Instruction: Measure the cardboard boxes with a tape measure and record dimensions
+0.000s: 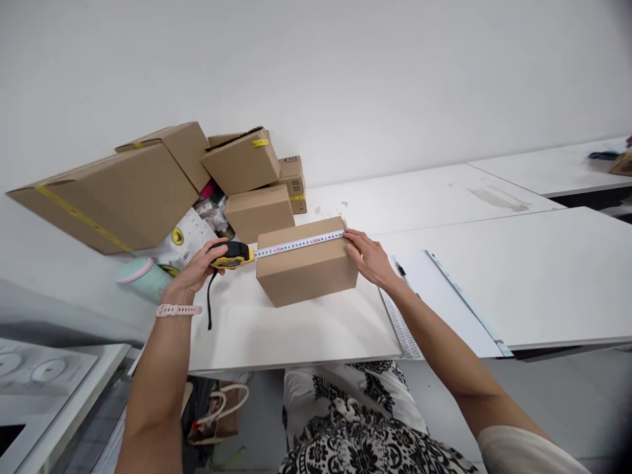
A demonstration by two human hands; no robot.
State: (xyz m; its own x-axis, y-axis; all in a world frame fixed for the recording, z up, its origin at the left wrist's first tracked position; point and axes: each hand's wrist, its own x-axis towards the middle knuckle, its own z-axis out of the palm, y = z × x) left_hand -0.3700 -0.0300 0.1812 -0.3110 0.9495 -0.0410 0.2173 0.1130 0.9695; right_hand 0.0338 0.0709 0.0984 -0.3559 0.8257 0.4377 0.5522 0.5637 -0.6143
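Observation:
A small closed cardboard box [307, 270] stands on the white table [296, 329] in front of me. My left hand [197, 268] is closed round a yellow and black tape measure [232, 255] at the box's left end. Its white tape blade [299, 243] runs along the box's top far edge. My right hand [368, 258] presses the blade's tip against the box's right top corner, fingers closed on it. A black strap hangs down from the tape measure.
Several cardboard boxes [148, 184] are piled against the wall at the back left, with a mint bottle [143, 276] and packets beside them. A paper sheet with a pen [434, 296] lies to the right. More white tables stretch right.

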